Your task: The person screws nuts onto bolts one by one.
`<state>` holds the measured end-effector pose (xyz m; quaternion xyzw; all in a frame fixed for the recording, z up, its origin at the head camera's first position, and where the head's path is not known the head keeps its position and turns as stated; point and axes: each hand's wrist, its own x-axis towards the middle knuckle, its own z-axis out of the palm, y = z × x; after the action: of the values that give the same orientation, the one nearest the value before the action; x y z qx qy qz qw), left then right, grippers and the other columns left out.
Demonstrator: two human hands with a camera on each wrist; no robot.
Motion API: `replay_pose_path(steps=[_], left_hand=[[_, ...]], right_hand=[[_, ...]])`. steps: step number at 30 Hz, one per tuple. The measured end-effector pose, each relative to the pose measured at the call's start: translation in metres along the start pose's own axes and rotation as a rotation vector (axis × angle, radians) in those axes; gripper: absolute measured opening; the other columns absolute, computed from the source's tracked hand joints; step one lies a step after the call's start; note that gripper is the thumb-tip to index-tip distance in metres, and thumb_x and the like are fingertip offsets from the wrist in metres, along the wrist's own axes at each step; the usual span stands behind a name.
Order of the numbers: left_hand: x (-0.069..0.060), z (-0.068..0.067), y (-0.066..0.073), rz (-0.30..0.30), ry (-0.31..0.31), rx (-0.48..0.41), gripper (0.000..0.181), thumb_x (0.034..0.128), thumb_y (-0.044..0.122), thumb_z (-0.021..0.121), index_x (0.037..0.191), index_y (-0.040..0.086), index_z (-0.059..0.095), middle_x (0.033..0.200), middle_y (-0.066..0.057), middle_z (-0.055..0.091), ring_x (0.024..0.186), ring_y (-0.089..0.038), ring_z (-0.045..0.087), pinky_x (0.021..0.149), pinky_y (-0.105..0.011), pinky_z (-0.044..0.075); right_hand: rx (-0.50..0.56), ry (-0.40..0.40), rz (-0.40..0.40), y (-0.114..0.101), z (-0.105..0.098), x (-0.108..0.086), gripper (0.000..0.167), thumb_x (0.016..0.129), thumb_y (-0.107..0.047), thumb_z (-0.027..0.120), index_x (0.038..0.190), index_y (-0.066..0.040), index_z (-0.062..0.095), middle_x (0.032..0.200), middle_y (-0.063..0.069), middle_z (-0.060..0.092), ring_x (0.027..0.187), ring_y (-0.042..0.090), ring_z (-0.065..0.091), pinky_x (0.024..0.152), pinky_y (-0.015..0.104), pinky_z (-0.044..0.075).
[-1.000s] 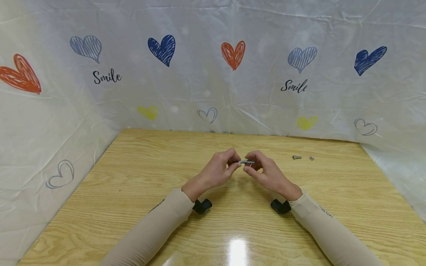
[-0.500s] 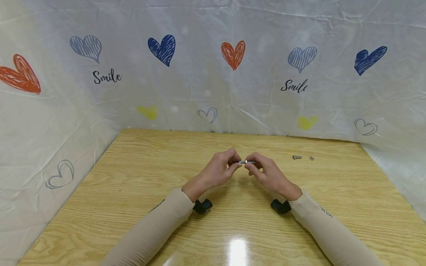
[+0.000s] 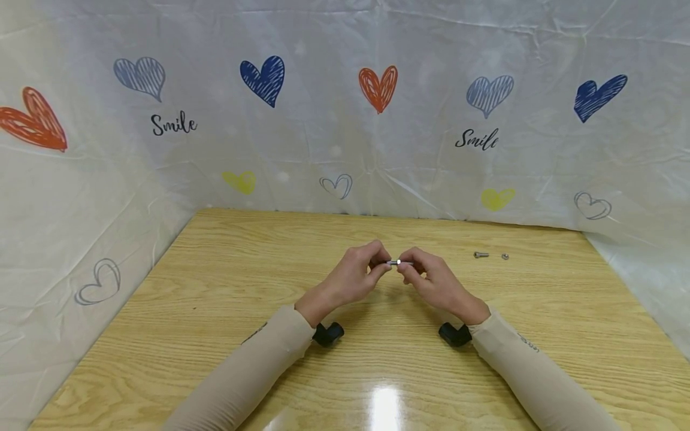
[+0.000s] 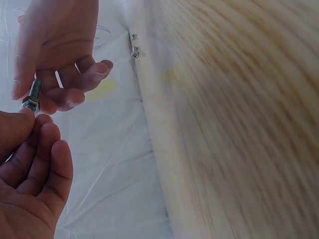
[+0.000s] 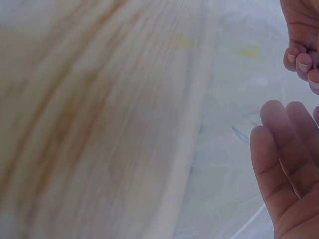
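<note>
A small silver bolt (image 3: 392, 262) (image 4: 35, 87) is held up above the table between both hands. My left hand (image 3: 351, 276) (image 4: 30, 174) (image 5: 305, 30) pinches one end between thumb and fingers; its head is hidden there. On the threaded shank sits a hex nut (image 3: 399, 261) (image 4: 31, 103). Around the nut and shank, the thumb and index finger of my right hand (image 3: 435, 284) (image 4: 65, 45) (image 5: 291, 172) close in the head view, its other fingers loosely bent. The right wrist view does not show the bolt.
At the back right of the wooden table (image 3: 242, 257) lie a second bolt (image 3: 481, 255) (image 4: 135, 52) and a loose nut (image 3: 505, 256) (image 4: 134, 37), side by side. A white sheet (image 3: 302, 137) with printed hearts hangs behind and beside the table.
The right thumb and fingers, parted around the shank a second ago, have come together at the nut. The left hand keeps its pinch and place.
</note>
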<state>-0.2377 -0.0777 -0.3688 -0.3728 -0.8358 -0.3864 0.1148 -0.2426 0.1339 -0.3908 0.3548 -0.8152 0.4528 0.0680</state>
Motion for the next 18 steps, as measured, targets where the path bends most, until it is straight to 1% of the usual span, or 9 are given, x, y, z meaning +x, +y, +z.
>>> replay_pose_path(steps=[4,6,8,9,11,13,16,18], left_hand=[[0.0,0.0,-0.001,-0.014,0.003,-0.007,0.009,0.092,0.003,0.063,0.094,0.01,0.057,0.081,0.007,0.059,0.067,-0.004,0.055,0.062,-0.022,0.047],[0.0,-0.001,-0.002,-0.022,0.002,-0.012,0.008,0.0925,0.005,0.062,0.094,0.01,0.057,0.081,0.007,0.059,0.067,-0.005,0.055,0.062,-0.022,0.048],[0.0,-0.001,-0.002,-0.027,0.001,-0.018,0.007,0.0928,0.005,0.062,0.094,0.01,0.057,0.082,0.006,0.059,0.067,-0.006,0.055,0.062,-0.023,0.048],[0.0,-0.002,-0.002,-0.028,0.0,-0.017,0.007,0.093,0.006,0.062,0.094,0.01,0.057,0.082,0.006,0.059,0.068,-0.006,0.055,0.062,-0.023,0.048],[0.0,-0.002,-0.003,-0.032,-0.002,-0.017,0.006,0.0932,0.006,0.062,0.094,0.01,0.057,0.082,0.006,0.059,0.068,-0.005,0.055,0.063,-0.023,0.048],[0.0,-0.002,-0.004,-0.036,-0.001,-0.012,0.006,0.0935,0.007,0.061,0.094,0.011,0.057,0.083,0.006,0.06,0.068,-0.005,0.055,0.063,-0.023,0.048],[0.0,-0.002,-0.005,-0.042,-0.001,-0.009,0.006,0.0938,0.007,0.061,0.095,0.011,0.057,0.083,0.006,0.061,0.068,-0.004,0.055,0.063,-0.023,0.048],[0.0,-0.002,-0.006,-0.046,0.0,-0.009,0.006,0.0938,0.007,0.061,0.095,0.011,0.057,0.084,0.005,0.061,0.068,-0.004,0.055,0.063,-0.023,0.048]], right_hand=[[0.013,-0.009,0.011,0.0,-0.001,0.0,0.013,0.101,-0.021,0.051,0.107,-0.012,0.058,0.088,0.012,0.062,0.07,0.03,0.061,0.059,0.037,0.047],[0.012,-0.005,0.021,-0.002,-0.002,0.0,0.013,0.1,-0.02,0.052,0.108,-0.012,0.058,0.088,0.008,0.062,0.07,0.029,0.061,0.06,0.036,0.047],[0.009,0.003,0.037,-0.01,-0.003,0.0,0.011,0.099,-0.017,0.054,0.107,-0.011,0.058,0.088,0.005,0.061,0.07,0.029,0.06,0.06,0.036,0.048],[0.006,0.009,0.044,-0.014,-0.003,0.0,0.01,0.099,-0.015,0.054,0.107,-0.011,0.058,0.088,0.003,0.061,0.07,0.028,0.06,0.061,0.036,0.048],[-0.004,0.018,0.055,-0.021,-0.004,0.0,0.01,0.098,-0.012,0.055,0.107,-0.007,0.058,0.087,0.0,0.061,0.069,0.024,0.061,0.061,0.036,0.048],[-0.005,0.023,0.059,-0.025,-0.004,0.001,0.012,0.098,-0.01,0.056,0.107,-0.004,0.058,0.085,0.002,0.061,0.068,0.021,0.06,0.061,0.036,0.048],[-0.012,0.025,0.058,-0.017,-0.003,0.001,0.013,0.097,-0.011,0.056,0.109,-0.005,0.058,0.083,0.003,0.061,0.068,0.018,0.06,0.061,0.035,0.048],[-0.007,0.027,0.058,-0.01,-0.003,0.001,0.013,0.097,-0.013,0.057,0.109,-0.008,0.058,0.082,0.005,0.061,0.067,0.021,0.06,0.061,0.036,0.048]])
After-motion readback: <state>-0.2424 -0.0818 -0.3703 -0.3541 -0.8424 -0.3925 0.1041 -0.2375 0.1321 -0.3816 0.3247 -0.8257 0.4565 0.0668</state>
